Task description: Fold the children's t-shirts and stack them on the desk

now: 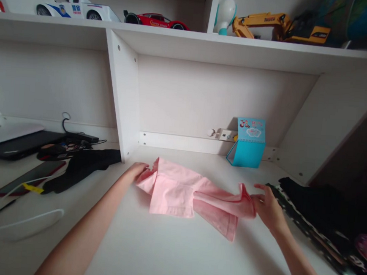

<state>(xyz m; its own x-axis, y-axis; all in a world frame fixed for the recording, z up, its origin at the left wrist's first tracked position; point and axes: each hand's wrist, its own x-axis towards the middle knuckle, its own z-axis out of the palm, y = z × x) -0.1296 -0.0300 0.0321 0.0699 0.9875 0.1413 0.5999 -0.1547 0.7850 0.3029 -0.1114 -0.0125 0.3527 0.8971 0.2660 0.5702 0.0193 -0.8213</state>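
So, head view: pink shirt [173,191], seemingly part-folded, lies mid-table [168,255] between both hands.
Left hand [134,172] curls its fingers [143,168] over the shirt's left end; right hand [268,207] sits at the right edge, fingers narrow, grip unclear. Folding looks in hand; the loose right end calls for laying flat.

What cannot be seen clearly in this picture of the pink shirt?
Head view:
- pink shirt: left hand hides one end
- black cloth: cut off by right edge
- small items beside the laptop: too small to tell
- blue box: print too small to read
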